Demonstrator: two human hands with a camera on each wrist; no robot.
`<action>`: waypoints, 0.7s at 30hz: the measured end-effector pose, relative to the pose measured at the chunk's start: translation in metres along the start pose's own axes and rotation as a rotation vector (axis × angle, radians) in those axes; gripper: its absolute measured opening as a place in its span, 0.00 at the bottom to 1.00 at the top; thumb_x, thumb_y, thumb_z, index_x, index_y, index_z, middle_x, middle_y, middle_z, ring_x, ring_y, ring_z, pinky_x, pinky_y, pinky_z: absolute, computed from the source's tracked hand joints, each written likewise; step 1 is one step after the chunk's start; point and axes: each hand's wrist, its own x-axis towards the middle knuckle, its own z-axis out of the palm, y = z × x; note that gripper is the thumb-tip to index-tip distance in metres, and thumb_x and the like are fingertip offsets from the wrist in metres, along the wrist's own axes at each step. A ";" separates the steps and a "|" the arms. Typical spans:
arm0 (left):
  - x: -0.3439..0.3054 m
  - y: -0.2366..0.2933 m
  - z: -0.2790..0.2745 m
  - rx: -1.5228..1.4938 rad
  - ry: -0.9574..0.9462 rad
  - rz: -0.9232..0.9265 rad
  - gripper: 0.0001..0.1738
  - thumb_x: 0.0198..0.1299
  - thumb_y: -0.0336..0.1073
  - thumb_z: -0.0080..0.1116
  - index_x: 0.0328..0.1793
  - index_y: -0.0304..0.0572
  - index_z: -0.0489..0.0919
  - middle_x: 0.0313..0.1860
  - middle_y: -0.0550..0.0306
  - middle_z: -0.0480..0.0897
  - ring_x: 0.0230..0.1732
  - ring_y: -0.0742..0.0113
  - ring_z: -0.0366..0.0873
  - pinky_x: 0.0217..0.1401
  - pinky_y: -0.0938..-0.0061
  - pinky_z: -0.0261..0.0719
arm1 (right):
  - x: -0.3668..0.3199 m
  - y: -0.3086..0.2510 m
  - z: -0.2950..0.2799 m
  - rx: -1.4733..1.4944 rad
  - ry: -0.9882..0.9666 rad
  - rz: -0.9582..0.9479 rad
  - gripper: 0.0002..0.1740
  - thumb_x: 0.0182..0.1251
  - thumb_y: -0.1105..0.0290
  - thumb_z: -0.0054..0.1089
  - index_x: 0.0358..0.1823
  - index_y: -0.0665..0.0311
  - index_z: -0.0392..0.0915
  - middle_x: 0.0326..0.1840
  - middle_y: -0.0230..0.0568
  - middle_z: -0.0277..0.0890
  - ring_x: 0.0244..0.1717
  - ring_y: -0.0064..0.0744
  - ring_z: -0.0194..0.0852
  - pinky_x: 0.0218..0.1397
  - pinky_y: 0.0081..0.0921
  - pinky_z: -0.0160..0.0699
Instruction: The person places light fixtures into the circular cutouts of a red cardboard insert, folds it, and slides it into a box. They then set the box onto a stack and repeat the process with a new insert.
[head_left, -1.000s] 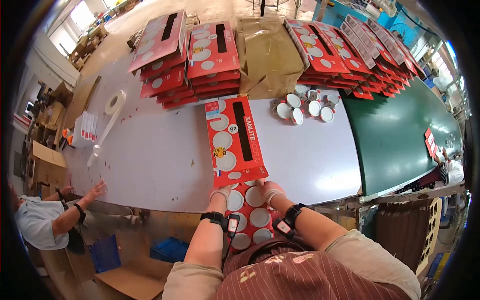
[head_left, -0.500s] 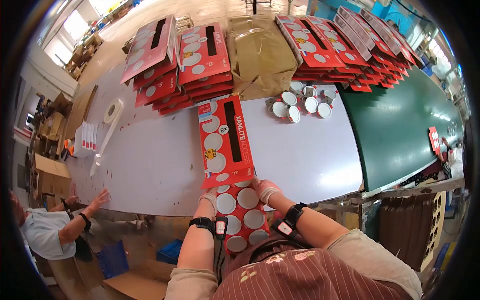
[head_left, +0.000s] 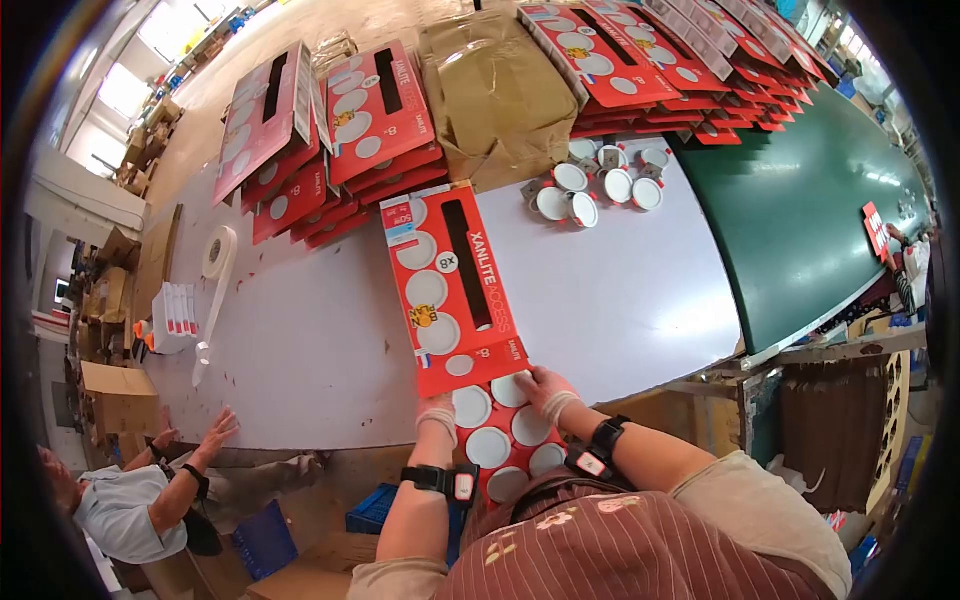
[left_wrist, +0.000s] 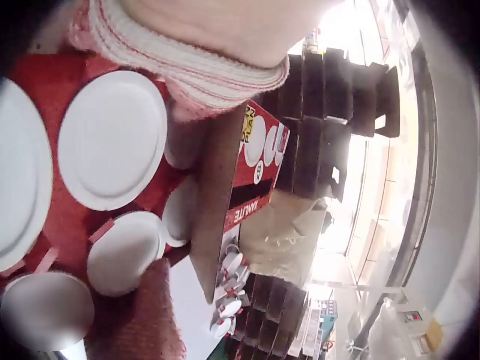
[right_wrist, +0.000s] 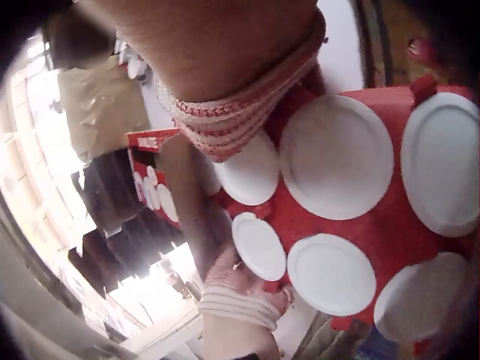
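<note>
A red card panel set with white round discs [head_left: 488,447] lies close to my body, its far end under the near flap of a red XANLITE carton [head_left: 425,290]. My left hand [head_left: 436,408], with a white knit cuff, grips the panel's left edge by the carton's mouth; the flap hides most of its fingers. My right hand [head_left: 550,390] holds the opposite edge, thumb on the front face next to a disc. Seen from the right wrist, the left hand [right_wrist: 234,274] curls at the panel's edge, beside the white discs [right_wrist: 330,274].
Loose white round fittings [head_left: 585,190] lie beyond the carton. Stacks of red cartons [head_left: 375,120] flank a brown taped parcel [head_left: 495,95] at the back. A tape roll [head_left: 220,250] and small white boxes [head_left: 175,315] sit left. Another person [head_left: 135,505] is at the left edge.
The head view has tilted and shifted, so the table's contents sit differently. My right hand has shifted at the panel's edge, its thumb now showing. The panel still overlaps the carton's mouth.
</note>
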 end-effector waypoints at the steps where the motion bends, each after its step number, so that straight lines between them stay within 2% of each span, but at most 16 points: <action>1: -0.013 -0.007 -0.014 -0.041 -0.001 0.010 0.29 0.55 0.52 0.55 0.57 0.41 0.71 0.52 0.54 0.76 0.52 0.58 0.73 0.55 0.68 0.69 | 0.002 0.004 0.002 0.002 0.011 0.007 0.28 0.62 0.48 0.45 0.51 0.64 0.71 0.44 0.51 0.75 0.48 0.46 0.72 0.51 0.33 0.67; 4: -0.011 -0.008 -0.023 -0.160 0.006 0.027 0.28 0.56 0.51 0.55 0.56 0.41 0.71 0.52 0.54 0.76 0.52 0.58 0.73 0.54 0.68 0.69 | 0.005 0.013 0.006 -0.016 -0.016 0.033 0.28 0.62 0.48 0.45 0.51 0.64 0.71 0.44 0.50 0.75 0.48 0.44 0.72 0.51 0.32 0.67; 5: -0.022 0.002 -0.013 -0.166 0.015 0.034 0.28 0.56 0.51 0.55 0.56 0.41 0.71 0.52 0.54 0.76 0.52 0.58 0.73 0.54 0.68 0.69 | 0.001 0.013 0.006 0.023 -0.021 0.022 0.30 0.61 0.46 0.43 0.51 0.64 0.71 0.46 0.52 0.74 0.50 0.47 0.71 0.53 0.34 0.66; 7: -0.063 0.036 0.043 0.975 0.161 0.185 0.23 0.57 0.49 0.55 0.51 0.40 0.74 0.42 0.56 0.79 0.42 0.65 0.74 0.45 0.71 0.71 | 0.007 0.031 0.015 0.024 0.008 -0.008 0.31 0.60 0.44 0.42 0.51 0.64 0.71 0.48 0.55 0.73 0.52 0.50 0.69 0.55 0.36 0.65; 8: -0.069 0.044 0.058 0.965 0.172 0.182 0.23 0.57 0.49 0.55 0.51 0.40 0.74 0.42 0.56 0.79 0.42 0.65 0.74 0.45 0.71 0.71 | 0.008 0.029 0.014 0.011 0.000 -0.008 0.31 0.60 0.44 0.42 0.51 0.64 0.71 0.48 0.55 0.73 0.52 0.50 0.69 0.55 0.36 0.65; 10: -0.080 0.051 0.071 0.851 0.323 -0.159 0.20 0.57 0.48 0.56 0.47 0.41 0.76 0.34 0.59 0.78 0.36 0.71 0.72 0.40 0.74 0.71 | 0.005 0.022 0.011 -0.055 0.021 0.033 0.26 0.61 0.50 0.46 0.51 0.65 0.71 0.43 0.51 0.76 0.47 0.44 0.73 0.50 0.33 0.67; 14: -0.073 0.033 0.047 0.723 0.270 -0.055 0.24 0.54 0.51 0.56 0.48 0.40 0.75 0.34 0.54 0.79 0.38 0.66 0.75 0.42 0.73 0.71 | 0.002 0.025 0.008 -0.070 -0.013 -0.043 0.25 0.61 0.52 0.47 0.49 0.66 0.72 0.40 0.49 0.76 0.43 0.41 0.74 0.47 0.31 0.69; 16: -0.065 0.022 0.038 0.937 0.195 0.238 0.27 0.53 0.55 0.54 0.48 0.39 0.75 0.37 0.47 0.79 0.42 0.56 0.76 0.45 0.69 0.71 | 0.004 0.030 0.008 -0.007 -0.042 0.025 0.28 0.60 0.46 0.44 0.46 0.66 0.72 0.43 0.54 0.75 0.47 0.49 0.72 0.52 0.35 0.66; 17: -0.068 0.027 0.044 1.081 0.210 0.202 0.28 0.53 0.56 0.49 0.50 0.41 0.73 0.44 0.43 0.77 0.48 0.47 0.73 0.49 0.65 0.69 | 0.007 0.034 0.009 -0.028 -0.037 0.028 0.27 0.61 0.48 0.45 0.47 0.65 0.72 0.39 0.51 0.76 0.45 0.45 0.73 0.50 0.33 0.69; 18: -0.075 0.036 0.055 1.049 0.236 0.203 0.28 0.53 0.56 0.49 0.50 0.41 0.73 0.44 0.43 0.77 0.48 0.47 0.73 0.49 0.65 0.69 | 0.005 0.032 0.006 -0.065 -0.049 0.018 0.27 0.61 0.48 0.45 0.47 0.65 0.72 0.39 0.51 0.76 0.45 0.45 0.73 0.50 0.33 0.69; 20: -0.087 0.052 0.069 1.093 0.148 0.058 0.29 0.51 0.53 0.53 0.55 0.45 0.70 0.48 0.48 0.77 0.48 0.55 0.74 0.51 0.68 0.69 | -0.003 0.025 0.005 0.131 -0.077 0.159 0.25 0.62 0.49 0.46 0.48 0.63 0.72 0.36 0.46 0.76 0.42 0.39 0.74 0.43 0.32 0.73; 21: -0.087 0.050 0.068 1.139 0.075 0.172 0.29 0.51 0.55 0.50 0.55 0.46 0.70 0.50 0.45 0.75 0.52 0.49 0.71 0.53 0.65 0.68 | 0.005 0.044 0.012 0.389 -0.047 0.105 0.23 0.62 0.51 0.48 0.48 0.63 0.72 0.34 0.39 0.75 0.35 0.32 0.74 0.34 0.29 0.76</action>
